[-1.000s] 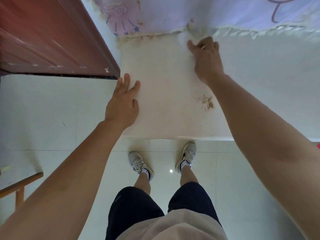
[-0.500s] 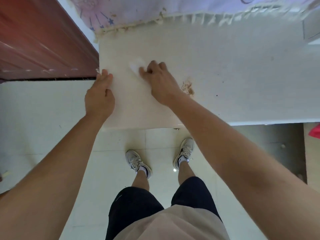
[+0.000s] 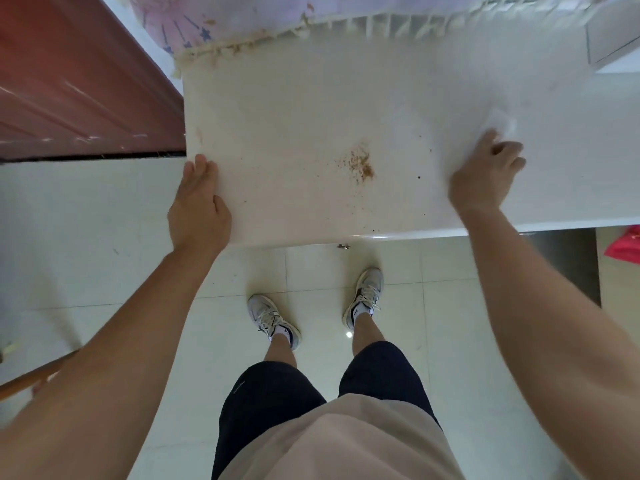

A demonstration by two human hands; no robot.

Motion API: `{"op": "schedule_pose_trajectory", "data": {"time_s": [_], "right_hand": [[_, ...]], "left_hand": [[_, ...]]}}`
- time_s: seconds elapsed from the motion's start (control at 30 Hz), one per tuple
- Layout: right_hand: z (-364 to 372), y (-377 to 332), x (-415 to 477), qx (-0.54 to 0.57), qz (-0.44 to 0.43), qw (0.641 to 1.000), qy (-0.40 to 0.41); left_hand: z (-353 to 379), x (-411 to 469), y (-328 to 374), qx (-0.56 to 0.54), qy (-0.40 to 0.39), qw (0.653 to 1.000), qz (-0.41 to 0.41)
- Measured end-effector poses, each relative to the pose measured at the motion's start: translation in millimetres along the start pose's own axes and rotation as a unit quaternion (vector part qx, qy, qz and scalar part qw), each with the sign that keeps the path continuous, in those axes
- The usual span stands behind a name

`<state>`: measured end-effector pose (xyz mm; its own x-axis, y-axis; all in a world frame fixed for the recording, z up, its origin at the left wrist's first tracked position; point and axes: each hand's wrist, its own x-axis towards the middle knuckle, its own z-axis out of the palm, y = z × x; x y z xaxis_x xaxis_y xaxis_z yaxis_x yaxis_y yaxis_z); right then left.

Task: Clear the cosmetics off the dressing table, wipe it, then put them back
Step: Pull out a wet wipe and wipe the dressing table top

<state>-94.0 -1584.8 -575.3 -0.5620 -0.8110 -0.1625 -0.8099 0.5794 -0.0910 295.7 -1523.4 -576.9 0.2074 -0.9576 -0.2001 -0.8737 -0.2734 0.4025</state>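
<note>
Right hand (image 3: 485, 174) is on the right part of the white desk (image 3: 294, 109). Its fingers are bent and press down on a small white wipe (image 3: 504, 121) — a bit of the wipe pokes out past the fingertips, on the far side. The wipe is blurry, so I cannot tell its shape.

Left hand (image 3: 199, 206) rests on the near left corner of the desk. Its fingers are straight and close together, flat along the left edge, and it holds nothing.

Between the two hands there is a brown stain (image 3: 360, 164) on the desk top, nearer the middle. A few tiny dark dots lie around it, toward the front edge.

A fringed cloth (image 3: 242, 15) with purple stars lies along the back of the desk — its fringe looks dirty and brown at the left end. A red-brown wood panel (image 3: 69, 81) stands just beside the left side of the desk. A white box (image 3: 613, 29) sits at the far right corner.

The person stands in front of the desk on a pale tiled floor (image 3: 86, 254), in white sneakers (image 3: 273, 320) and dark shorts (image 3: 270, 403). A red thing (image 3: 623, 244) shows low down at the right.
</note>
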Motion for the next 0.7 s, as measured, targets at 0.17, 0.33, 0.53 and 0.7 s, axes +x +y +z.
{"op": "schedule_pose_trajectory", "data": {"time_s": [0.17, 0.33, 0.53, 0.7], "right_hand": [[34.6, -83.3, -86.2, -0.034, -0.263, 0.964, 0.005], [42.2, -165.3, -154.8, -0.006, -0.440, 0.893, -0.098], [19.5, -115.6, -122.6, 0.236, -0.338, 0.910, 0.034], [16.7, -4.4, -79.4, 0.109, -0.099, 0.987, 0.058]], "left_hand": [[-1.9, 0.0, -4.0, -0.020, 0.003, 1.000, 0.011], [-7.9, -16.0, -8.4, -0.193, 0.035, 0.979, -0.054], [-1.9, -28.7, -13.4, -0.194, 0.084, 0.975, -0.075], [10.6, -30.3, -17.0, -0.164, 0.107, 0.980, -0.043]]}}
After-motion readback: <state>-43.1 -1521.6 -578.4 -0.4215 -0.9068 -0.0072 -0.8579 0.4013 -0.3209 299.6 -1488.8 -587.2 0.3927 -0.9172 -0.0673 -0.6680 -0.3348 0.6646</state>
